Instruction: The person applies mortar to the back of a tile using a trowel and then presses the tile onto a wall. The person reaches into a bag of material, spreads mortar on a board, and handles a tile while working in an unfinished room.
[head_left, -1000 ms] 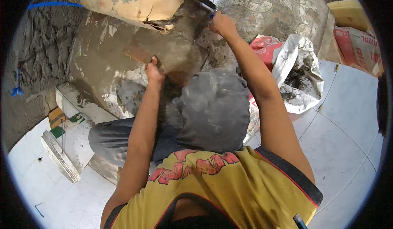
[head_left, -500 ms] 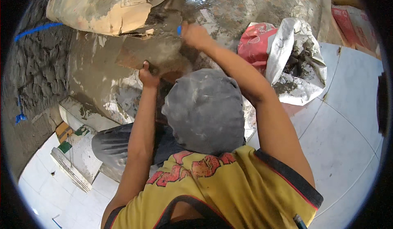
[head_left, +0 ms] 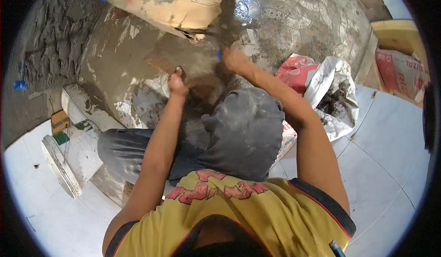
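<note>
Over on the left, the wall [head_left: 57, 39] already has rough grey mortar on it, though I'd guess smoothing's left to do. Next along, between wall and tool, is the mortar-smeared board [head_left: 158, 63], near edge gripped by the left hand [head_left: 178, 83], thumb up top, fingers hidden. Then the blue-handled tool [head_left: 219, 55], blade too murky to make out, right hand [head_left: 235, 61] curled round it.
</note>
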A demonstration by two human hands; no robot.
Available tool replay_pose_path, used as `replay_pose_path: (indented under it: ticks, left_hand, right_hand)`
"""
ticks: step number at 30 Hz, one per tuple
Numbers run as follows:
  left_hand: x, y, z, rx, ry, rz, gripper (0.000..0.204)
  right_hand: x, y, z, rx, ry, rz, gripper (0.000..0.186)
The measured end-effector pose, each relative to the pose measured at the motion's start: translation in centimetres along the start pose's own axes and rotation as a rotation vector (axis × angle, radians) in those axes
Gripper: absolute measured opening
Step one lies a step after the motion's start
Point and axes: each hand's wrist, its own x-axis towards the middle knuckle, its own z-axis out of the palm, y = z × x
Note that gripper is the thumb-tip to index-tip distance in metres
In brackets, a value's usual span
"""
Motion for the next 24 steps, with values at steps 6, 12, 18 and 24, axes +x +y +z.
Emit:
replay_pose_path:
  ticks: [6,12,18,24]
  left_hand:
    - [1.2,-1.7,-1.1,-0.188,0.098,-0.073,0.037]
    - [1.4,-1.7,-1.7,-0.182,0.019,-0.072,0.030]
    - [-0.3,-0.2,-0.1,-0.073,0.164,0.029,0.026]
    - [-1.9,1.0,1.1,-0.106,0.235,0.019,0.023]
  right_hand:
    - [-3.9,1.1,-4.7,0.438,-0.070,0.564,0.039]
    - [-7.0,4.1,-2.2,0.634,-0.192,0.763,0.030]
    - [-0.6,1.6,2.1,0.458,-0.224,0.578,0.031]
    - [0.1,-4.5,1.4,-0.020,-0.348,0.153,0.047]
